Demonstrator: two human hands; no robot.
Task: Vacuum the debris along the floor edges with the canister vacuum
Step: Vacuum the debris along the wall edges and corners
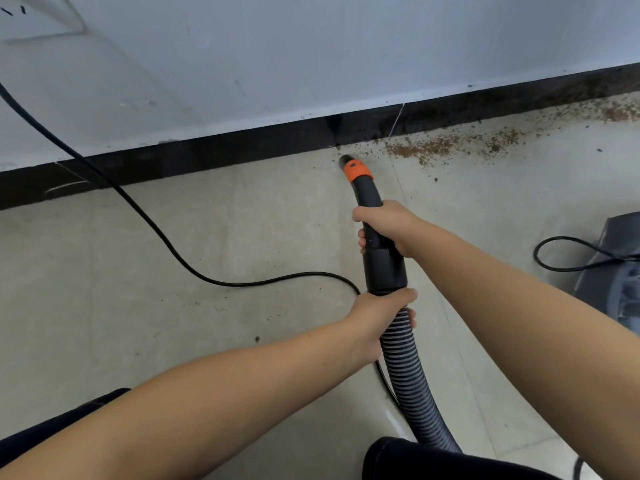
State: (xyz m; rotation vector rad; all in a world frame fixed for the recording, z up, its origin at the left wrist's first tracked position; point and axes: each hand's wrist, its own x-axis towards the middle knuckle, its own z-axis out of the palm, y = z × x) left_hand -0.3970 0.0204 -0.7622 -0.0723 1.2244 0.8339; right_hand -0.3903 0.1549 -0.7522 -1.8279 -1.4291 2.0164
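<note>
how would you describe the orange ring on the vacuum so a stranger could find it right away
Start at the black baseboard under the white wall and follow it right to where brown debris begins. There sits the tip of the black nozzle held by the right hand. The orange ring wraps that tip, the only bright colour on the black vacuum parts.

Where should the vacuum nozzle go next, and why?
Probably slide the nozzle right along the baseboard: the brown debris lies just right of its tip, while the floor edge to the left looks mostly clean. Both hands already grip the hose.
</note>
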